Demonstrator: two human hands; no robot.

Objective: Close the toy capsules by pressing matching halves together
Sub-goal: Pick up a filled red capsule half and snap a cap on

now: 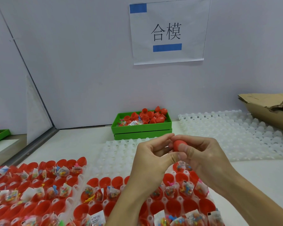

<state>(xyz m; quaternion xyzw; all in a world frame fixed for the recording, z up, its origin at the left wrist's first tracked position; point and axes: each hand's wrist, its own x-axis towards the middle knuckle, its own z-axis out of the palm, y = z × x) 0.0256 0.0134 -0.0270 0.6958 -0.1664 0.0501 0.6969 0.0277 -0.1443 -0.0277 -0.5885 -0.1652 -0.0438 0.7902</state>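
Both hands, left hand [151,154] and right hand [201,154], grip one red capsule [178,145] tight, while many open red halves [104,190] wait on the bench [252,176].

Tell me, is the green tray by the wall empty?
No, the green tray holds a pile of red capsule halves and a few small toy packets.

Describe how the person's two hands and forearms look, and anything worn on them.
Both the left hand and the right hand are bare: no gloves, rings, watch or bracelet show. The forearms are uncovered as far as the bottom edge of the picture, with no sleeve in view. The visible thumbnails are short and unpainted.
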